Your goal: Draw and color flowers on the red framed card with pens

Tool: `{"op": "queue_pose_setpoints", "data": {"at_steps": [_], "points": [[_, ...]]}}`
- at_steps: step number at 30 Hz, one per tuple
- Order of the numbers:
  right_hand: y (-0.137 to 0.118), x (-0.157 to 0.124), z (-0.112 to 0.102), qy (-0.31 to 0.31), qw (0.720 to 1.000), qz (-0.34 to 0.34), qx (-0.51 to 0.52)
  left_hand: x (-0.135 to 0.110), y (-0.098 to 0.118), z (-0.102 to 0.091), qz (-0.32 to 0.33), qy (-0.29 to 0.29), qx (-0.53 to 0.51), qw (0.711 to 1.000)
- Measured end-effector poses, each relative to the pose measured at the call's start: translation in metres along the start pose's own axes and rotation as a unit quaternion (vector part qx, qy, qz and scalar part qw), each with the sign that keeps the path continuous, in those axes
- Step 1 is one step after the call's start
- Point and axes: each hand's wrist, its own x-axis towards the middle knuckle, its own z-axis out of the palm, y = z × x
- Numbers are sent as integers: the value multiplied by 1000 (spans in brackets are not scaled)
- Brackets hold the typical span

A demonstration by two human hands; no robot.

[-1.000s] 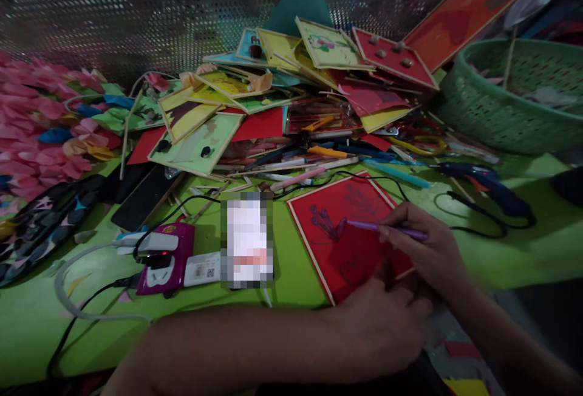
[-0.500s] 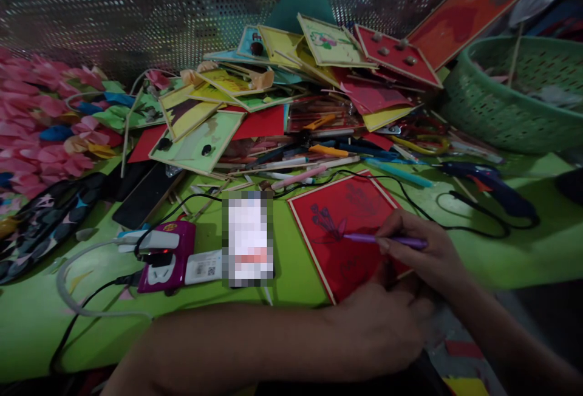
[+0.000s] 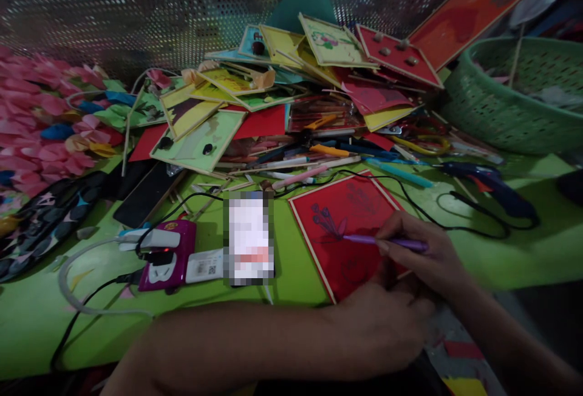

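One green worktop [image 3: 294,250] spans the frame, its ends cut off. Right of centre lies a red framed panel [image 3: 350,220], its near corner hidden behind the left hand [image 3: 385,326], whose shadowed grip I cannot make out. Above that, the right hand [image 3: 428,268] has its grip pinched around a purple pen [image 3: 364,239], its tip perhaps touching the panel.

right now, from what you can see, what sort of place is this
Probably a craft workspace, whether at home or in a classroom I cannot tell. Heaped stick-edged coloured cards, what looks like a glue gun, and the right hand holding a purple pen over a red card suggest it.
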Motion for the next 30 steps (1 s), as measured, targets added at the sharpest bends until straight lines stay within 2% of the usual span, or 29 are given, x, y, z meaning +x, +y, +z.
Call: {"op": "queue_pose_setpoints", "data": {"at_steps": [4, 9, 17, 21, 26, 30], "points": [[-1, -1, 0, -6, 1000, 0, -4, -1, 0, 1, -2, 14, -7, 1000], [-1, 1, 1, 26, 1000, -4, -13, 0, 0, 1, -3, -1, -23, 1000], [2, 0, 0, 10, 1000, 8, -4, 0, 0, 1, -4, 0, -18, 1000], [1, 1, 1, 30, 999, 8, -8, 0, -1, -2, 9, -16, -11, 1000], [0, 1, 1, 21, 1000, 7, -7, 0, -1, 0, 9, -18, -9, 1000], [3, 1, 2, 49, 999, 19, -6, 1, -2, -4, 17, -36, 2, 999]]}}
